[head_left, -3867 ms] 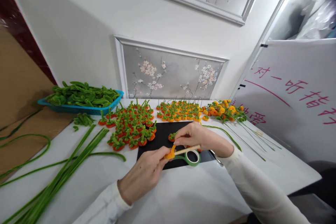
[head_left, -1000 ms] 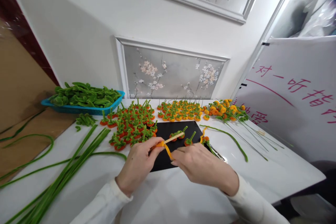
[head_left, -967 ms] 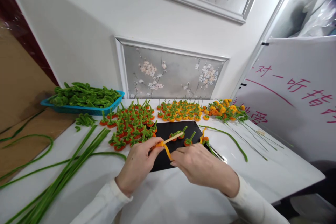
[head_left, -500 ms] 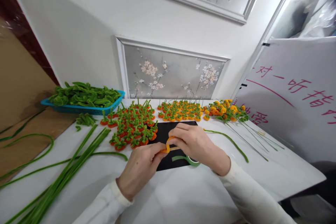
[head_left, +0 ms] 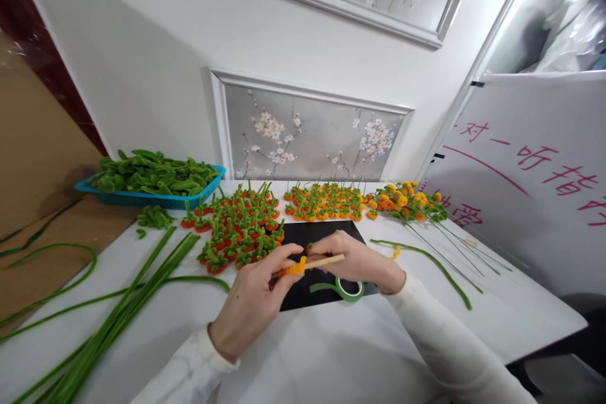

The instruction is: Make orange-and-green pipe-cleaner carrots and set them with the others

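Note:
My left hand (head_left: 258,293) pinches an orange pipe cleaner (head_left: 294,268) coiled around a thin wooden stick (head_left: 326,261). The stick points to the right, its free end in front of my right hand (head_left: 348,259). The fingers of my right hand are curled close to the coil; their tips are partly hidden, and what they grip I cannot make out. Below both hands lies a black mat (head_left: 303,293), with a roll of green tape (head_left: 358,290) at its right edge. A bit of orange pipe cleaner (head_left: 396,253) shows beside my right wrist.
Red-orange flowers with green stems (head_left: 241,233) stand left of the mat, yellow-orange ones (head_left: 326,202) behind it. Stemmed flowers (head_left: 407,199) lie at the back right. A blue tray (head_left: 142,199) holds green leaves. Long green pipe cleaners (head_left: 113,322) lie left; another (head_left: 440,259) lies right.
My right hand has moved slightly down and right, off the orange strand it pinched at the coil. More of the wooden stick and the tape roll now shows. My left hand has hardly moved.

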A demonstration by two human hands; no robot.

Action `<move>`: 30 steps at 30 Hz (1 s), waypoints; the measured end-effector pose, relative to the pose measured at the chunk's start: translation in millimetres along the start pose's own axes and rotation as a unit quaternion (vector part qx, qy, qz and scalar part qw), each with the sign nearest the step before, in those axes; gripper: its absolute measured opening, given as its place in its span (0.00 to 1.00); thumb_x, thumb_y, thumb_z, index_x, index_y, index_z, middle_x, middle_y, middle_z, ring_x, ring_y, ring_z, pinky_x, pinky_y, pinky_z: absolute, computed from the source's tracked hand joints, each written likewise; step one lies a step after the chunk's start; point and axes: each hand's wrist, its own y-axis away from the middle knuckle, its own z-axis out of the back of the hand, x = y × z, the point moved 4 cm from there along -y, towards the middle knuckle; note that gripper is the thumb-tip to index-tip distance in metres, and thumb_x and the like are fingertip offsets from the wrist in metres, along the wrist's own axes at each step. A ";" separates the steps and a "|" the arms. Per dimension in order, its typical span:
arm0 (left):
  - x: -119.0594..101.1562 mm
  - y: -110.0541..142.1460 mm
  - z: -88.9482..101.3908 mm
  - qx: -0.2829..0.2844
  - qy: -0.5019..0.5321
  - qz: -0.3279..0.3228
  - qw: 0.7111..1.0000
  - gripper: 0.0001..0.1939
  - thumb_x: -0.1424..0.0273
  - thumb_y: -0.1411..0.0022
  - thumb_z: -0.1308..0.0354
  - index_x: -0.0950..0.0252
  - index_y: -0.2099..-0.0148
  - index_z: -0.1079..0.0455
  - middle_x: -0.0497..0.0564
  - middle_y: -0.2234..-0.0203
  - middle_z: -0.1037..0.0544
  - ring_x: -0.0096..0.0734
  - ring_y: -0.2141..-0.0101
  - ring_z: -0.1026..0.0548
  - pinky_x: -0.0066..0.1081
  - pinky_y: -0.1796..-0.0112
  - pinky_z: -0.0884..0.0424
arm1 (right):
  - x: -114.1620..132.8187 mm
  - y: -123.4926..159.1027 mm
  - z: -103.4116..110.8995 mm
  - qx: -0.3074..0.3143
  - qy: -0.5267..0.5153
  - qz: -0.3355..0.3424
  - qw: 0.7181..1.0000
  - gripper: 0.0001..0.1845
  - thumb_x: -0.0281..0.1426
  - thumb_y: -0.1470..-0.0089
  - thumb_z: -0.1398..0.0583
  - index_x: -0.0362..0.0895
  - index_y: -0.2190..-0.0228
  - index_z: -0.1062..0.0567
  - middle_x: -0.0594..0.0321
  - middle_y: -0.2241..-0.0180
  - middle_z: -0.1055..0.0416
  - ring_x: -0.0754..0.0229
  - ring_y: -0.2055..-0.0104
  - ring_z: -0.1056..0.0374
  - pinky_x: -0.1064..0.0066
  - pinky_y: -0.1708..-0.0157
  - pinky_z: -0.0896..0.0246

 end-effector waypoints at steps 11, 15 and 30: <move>8.7 -4.3 5.6 -0.032 -0.040 0.018 0.999 0.12 0.70 0.38 0.48 0.60 0.56 0.25 0.47 0.65 0.18 0.32 0.68 0.22 0.25 0.67 0.30 | 51.6 31.6 1.3 -0.024 0.219 0.018 0.975 0.12 0.33 0.37 0.48 0.43 0.72 0.31 0.66 0.74 0.30 0.67 0.76 0.38 0.69 0.78 0.66; 3.1 -3.6 2.0 0.014 -0.050 -0.001 0.999 0.11 0.73 0.38 0.49 0.60 0.59 0.26 0.46 0.69 0.19 0.31 0.70 0.23 0.25 0.69 0.32 | 54.6 26.8 9.0 -0.061 0.227 0.036 0.971 0.10 0.32 0.37 0.48 0.44 0.67 0.29 0.65 0.72 0.30 0.66 0.72 0.36 0.71 0.77 0.60; -8.3 1.9 -10.7 0.098 -0.017 -0.056 0.993 0.09 0.73 0.37 0.50 0.63 0.66 0.30 0.45 0.75 0.25 0.26 0.76 0.29 0.24 0.74 0.39 | 0.2 -3.3 21.6 -0.005 -0.006 -0.019 1.000 0.17 0.38 0.41 0.45 0.42 0.74 0.24 0.70 0.81 0.36 0.70 0.78 0.45 0.78 0.77 0.52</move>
